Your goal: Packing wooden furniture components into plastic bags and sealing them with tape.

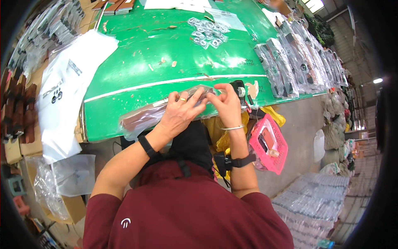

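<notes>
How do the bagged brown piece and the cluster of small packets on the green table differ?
The bagged brown piece is long, while the small packets are many and short. The bagged brown piece lies near, touched by the left hand and right hand; the small packets lie farther off, untouched. Both have clear plastic.

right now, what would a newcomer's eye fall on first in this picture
The glossy green tabletop, spread across the upper middle, catches the eye first. At its near edge, the left hand and right hand are on a long brown piece in clear plastic. Right of them, below the table edge, sits a bright pink openwork plastic basket.
</notes>
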{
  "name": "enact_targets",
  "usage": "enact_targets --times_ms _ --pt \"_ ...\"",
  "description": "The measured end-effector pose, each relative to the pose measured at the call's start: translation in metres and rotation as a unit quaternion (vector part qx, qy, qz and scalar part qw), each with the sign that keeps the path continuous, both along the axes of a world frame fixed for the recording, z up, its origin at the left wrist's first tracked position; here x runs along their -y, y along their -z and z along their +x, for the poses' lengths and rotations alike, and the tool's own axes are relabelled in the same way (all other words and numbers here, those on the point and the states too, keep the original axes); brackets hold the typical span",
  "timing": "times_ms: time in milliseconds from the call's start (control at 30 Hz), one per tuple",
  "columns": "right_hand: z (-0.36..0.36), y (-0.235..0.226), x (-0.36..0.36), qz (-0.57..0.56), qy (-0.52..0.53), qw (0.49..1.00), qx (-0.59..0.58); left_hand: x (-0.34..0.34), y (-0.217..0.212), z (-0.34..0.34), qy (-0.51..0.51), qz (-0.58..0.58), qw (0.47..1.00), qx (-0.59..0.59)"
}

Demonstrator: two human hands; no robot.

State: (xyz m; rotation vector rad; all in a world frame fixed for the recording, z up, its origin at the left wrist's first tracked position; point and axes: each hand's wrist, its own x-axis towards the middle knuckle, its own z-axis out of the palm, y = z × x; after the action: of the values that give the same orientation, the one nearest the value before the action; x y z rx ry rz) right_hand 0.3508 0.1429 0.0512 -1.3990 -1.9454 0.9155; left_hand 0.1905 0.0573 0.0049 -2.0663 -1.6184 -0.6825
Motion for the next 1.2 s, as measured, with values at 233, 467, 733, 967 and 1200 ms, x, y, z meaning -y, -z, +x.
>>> enact_targets --times_ms 233,467,733,967,1200 --pt "0.020 0.025 0.003 -0.212 0.002 0.934 -0.286 -0.014 -0.005 -0.005 0.021 -0.029 0.998 0.054" --pt "0.024 0.045 -0.002 -0.231 0.019 0.919 -0.318 -0.018 -0.009 -0.012 0.021 -0.057 0.995 0.074" --pt "0.003 0.060 0.007 -0.152 0.039 0.924 -0.348 -0.023 -0.016 -0.022 0.037 -0.109 0.985 0.128" --pt "-0.026 0.077 0.004 0.113 0.093 0.976 -0.160 -0.031 -0.022 -0.032 0.038 -0.126 0.980 0.147" --pt "-0.001 0.012 -0.008 0.283 -0.015 0.959 0.021 -0.031 -0.021 -0.032 0.047 -0.111 0.973 0.195"
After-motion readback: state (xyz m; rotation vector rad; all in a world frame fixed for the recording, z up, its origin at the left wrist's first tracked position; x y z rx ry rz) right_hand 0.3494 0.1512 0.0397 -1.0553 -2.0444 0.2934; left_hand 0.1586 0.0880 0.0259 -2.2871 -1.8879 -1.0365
